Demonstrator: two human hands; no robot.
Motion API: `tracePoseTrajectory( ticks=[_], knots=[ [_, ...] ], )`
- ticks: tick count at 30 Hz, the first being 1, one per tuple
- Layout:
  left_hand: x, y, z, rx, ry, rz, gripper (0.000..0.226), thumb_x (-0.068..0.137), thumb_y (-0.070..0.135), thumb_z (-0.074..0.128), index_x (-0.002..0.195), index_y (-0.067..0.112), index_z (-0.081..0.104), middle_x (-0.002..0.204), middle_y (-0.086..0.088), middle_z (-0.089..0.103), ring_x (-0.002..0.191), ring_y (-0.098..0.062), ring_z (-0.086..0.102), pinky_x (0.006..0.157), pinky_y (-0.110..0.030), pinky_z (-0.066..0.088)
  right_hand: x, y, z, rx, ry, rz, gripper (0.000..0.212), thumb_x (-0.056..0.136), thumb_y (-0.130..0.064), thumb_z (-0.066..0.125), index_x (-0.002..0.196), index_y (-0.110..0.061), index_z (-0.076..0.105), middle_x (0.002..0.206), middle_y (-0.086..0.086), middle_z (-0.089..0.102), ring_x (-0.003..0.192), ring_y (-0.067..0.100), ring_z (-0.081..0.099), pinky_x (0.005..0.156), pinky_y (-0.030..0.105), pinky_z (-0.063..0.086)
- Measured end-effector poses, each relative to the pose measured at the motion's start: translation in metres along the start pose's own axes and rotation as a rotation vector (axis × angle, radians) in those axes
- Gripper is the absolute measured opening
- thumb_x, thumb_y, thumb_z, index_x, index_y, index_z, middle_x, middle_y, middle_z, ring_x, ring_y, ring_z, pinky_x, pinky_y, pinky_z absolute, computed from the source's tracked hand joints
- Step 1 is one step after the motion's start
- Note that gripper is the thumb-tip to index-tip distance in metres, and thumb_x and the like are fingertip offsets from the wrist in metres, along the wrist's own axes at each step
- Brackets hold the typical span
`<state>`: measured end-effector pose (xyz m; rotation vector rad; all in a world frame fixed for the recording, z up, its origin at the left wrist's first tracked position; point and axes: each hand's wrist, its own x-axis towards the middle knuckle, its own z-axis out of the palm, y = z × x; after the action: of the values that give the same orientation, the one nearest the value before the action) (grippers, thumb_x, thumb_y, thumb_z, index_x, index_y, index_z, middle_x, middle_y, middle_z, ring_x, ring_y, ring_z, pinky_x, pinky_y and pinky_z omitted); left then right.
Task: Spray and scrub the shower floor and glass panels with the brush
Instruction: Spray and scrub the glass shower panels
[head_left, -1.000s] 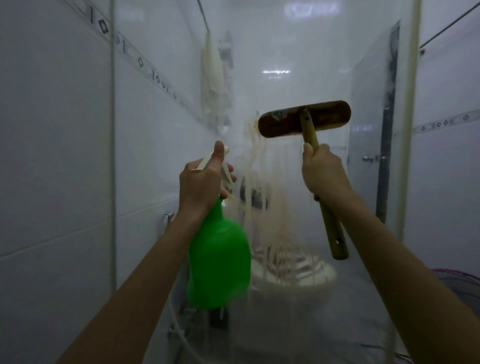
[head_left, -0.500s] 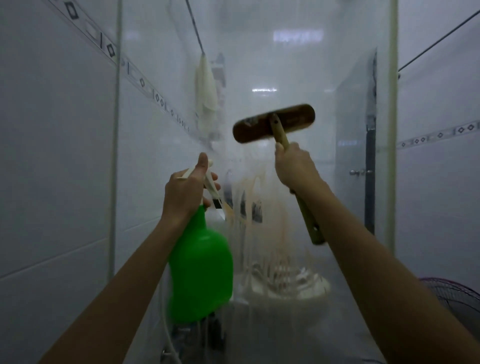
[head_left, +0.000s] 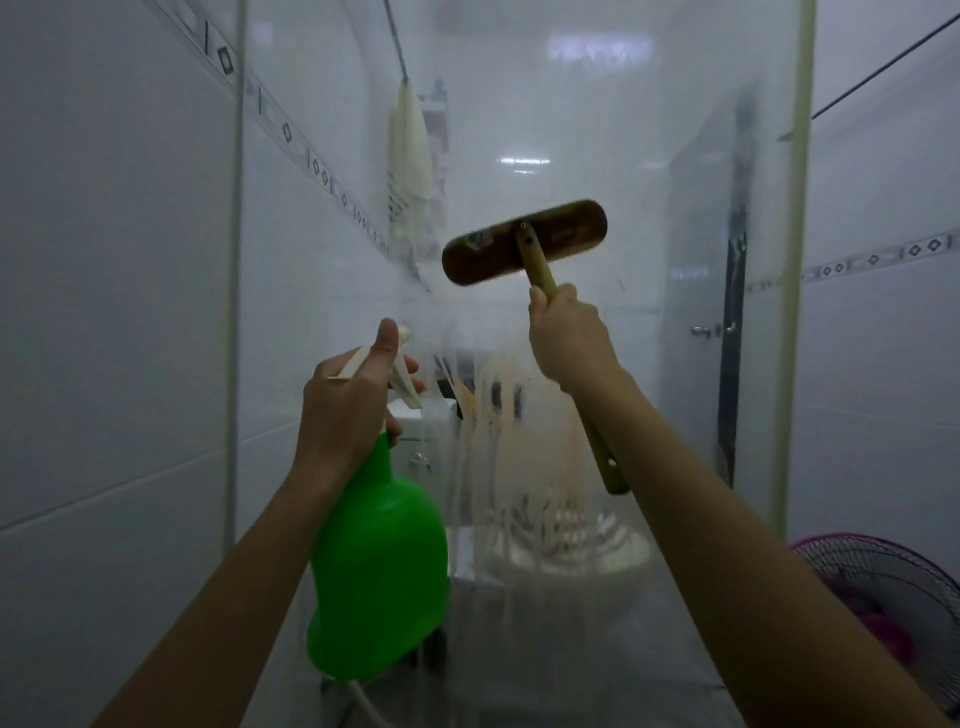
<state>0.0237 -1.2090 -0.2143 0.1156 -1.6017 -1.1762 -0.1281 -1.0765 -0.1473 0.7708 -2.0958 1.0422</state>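
The right hand (head_left: 569, 338) had its fingers wrapped tight round the wooden handle just under the head of the brush (head_left: 524, 241), whose flat back faced the camera at mid-height of the glass panel (head_left: 649, 441), nearer its right edge than its left. The bristles were hidden, so contact could only be presumed. The left hand (head_left: 353, 410) gripped the neck of the green spray bottle (head_left: 379, 571), thumb raised over the sprayer top and fingers curled at the trigger, nozzle aimed at the glass below the brush. Brownish streaks (head_left: 498, 431) ran down the panel there. The head sat tilted, so one end might skip and leave a band unscrubbed. A wet handle could twist in that short grip, and a squeeze now could wet the right forearm instead of the glass.
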Motion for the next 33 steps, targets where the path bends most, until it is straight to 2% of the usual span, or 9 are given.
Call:
tracePoseTrajectory(
  ticks=[5,8,12,14,17,20,23,28,33],
  knots=[
    [-0.013,-0.014,-0.016,-0.019,0.018,0.021,0.045,0.099,0.058,0.049,0.071,0.032,0.072,0.076,-0.003,0.077,0.047,-0.027,0.060,0.052,-0.032,0.049,-0.126,0.060,0.036,-0.120,-0.168,0.095,0.032,0.104,-0.045,0.026,0.104,-0.017,0.041,0.073,-0.003,0.052,0.053,0.011,0.048,0.046,0.027,0.042],
    [-0.019,-0.022,-0.025,0.025,0.015,0.011,0.043,0.103,0.052,0.047,0.075,0.030,0.071,0.080,-0.001,0.077,0.045,-0.022,0.057,0.054,-0.031,0.048,-0.090,0.028,0.047,-0.065,-0.121,0.009,0.033,0.104,-0.044,0.026,0.110,-0.015,0.041,0.077,-0.001,0.053,0.056,0.011,0.049,0.048,0.026,0.038],
    [-0.024,-0.026,-0.035,0.038,0.032,-0.021,0.043,0.103,0.050,0.046,0.077,0.027,0.071,0.087,-0.004,0.077,0.052,-0.026,0.060,0.051,-0.029,0.046,-0.065,0.005,0.048,0.001,-0.124,-0.049,0.028,0.104,-0.044,0.026,0.106,-0.018,0.038,0.073,-0.003,0.050,0.054,0.010,0.048,0.045,0.022,0.034],
    [-0.027,-0.027,-0.042,0.024,0.031,-0.036,0.043,0.103,0.050,0.047,0.078,0.026,0.072,0.084,-0.001,0.078,0.052,-0.030,0.059,0.048,-0.028,0.045,-0.115,0.039,0.059,-0.051,-0.156,-0.010,0.026,0.104,-0.044,0.026,0.106,-0.020,0.037,0.070,-0.005,0.049,0.049,0.008,0.044,0.041,0.021,0.032],
    [-0.032,-0.032,-0.054,0.030,0.022,-0.054,0.047,0.103,0.049,0.047,0.078,0.020,0.073,0.082,-0.003,0.078,0.043,-0.024,0.054,0.041,-0.024,0.044,-0.175,0.063,0.073,-0.046,-0.216,0.068,0.022,0.104,-0.043,0.028,0.101,-0.024,0.038,0.071,-0.006,0.050,0.050,0.007,0.046,0.044,0.023,0.042],
    [-0.035,-0.035,-0.061,0.025,0.021,-0.064,0.045,0.104,0.047,0.046,0.079,0.020,0.072,0.082,-0.004,0.077,0.037,-0.020,0.050,0.038,-0.022,0.043,-0.125,0.019,0.085,-0.004,-0.203,-0.011,0.026,0.104,-0.045,0.027,0.104,-0.022,0.039,0.073,-0.002,0.054,0.052,0.011,0.049,0.047,0.030,0.045],
    [-0.035,-0.035,-0.067,0.024,0.045,-0.066,0.045,0.104,0.049,0.045,0.082,0.021,0.073,0.083,-0.003,0.078,0.037,-0.019,0.050,0.039,-0.020,0.044,-0.081,-0.018,0.083,0.011,-0.165,-0.099,0.023,0.104,-0.044,0.030,0.097,-0.024,0.037,0.071,-0.006,0.049,0.052,0.008,0.046,0.047,0.025,0.038],
    [-0.031,-0.031,-0.073,0.001,0.048,-0.046,0.042,0.103,0.050,0.047,0.081,0.025,0.072,0.083,-0.002,0.077,0.039,-0.021,0.053,0.039,-0.020,0.044,-0.176,0.046,0.082,-0.093,-0.302,-0.009,0.020,0.104,-0.043,0.030,0.098,-0.025,0.036,0.072,-0.006,0.051,0.052,0.010,0.051,0.053,0.033,0.054],
    [-0.033,-0.027,-0.075,-0.011,0.044,-0.051,0.041,0.103,0.051,0.047,0.083,0.025,0.072,0.081,0.000,0.077,0.052,-0.032,0.057,0.038,-0.020,0.044,-0.113,0.001,0.082,-0.085,-0.247,-0.136,0.024,0.104,-0.044,0.027,0.099,-0.023,0.037,0.071,-0.005,0.049,0.053,0.012,0.049,0.048,0.029,0.042]
  ],
)
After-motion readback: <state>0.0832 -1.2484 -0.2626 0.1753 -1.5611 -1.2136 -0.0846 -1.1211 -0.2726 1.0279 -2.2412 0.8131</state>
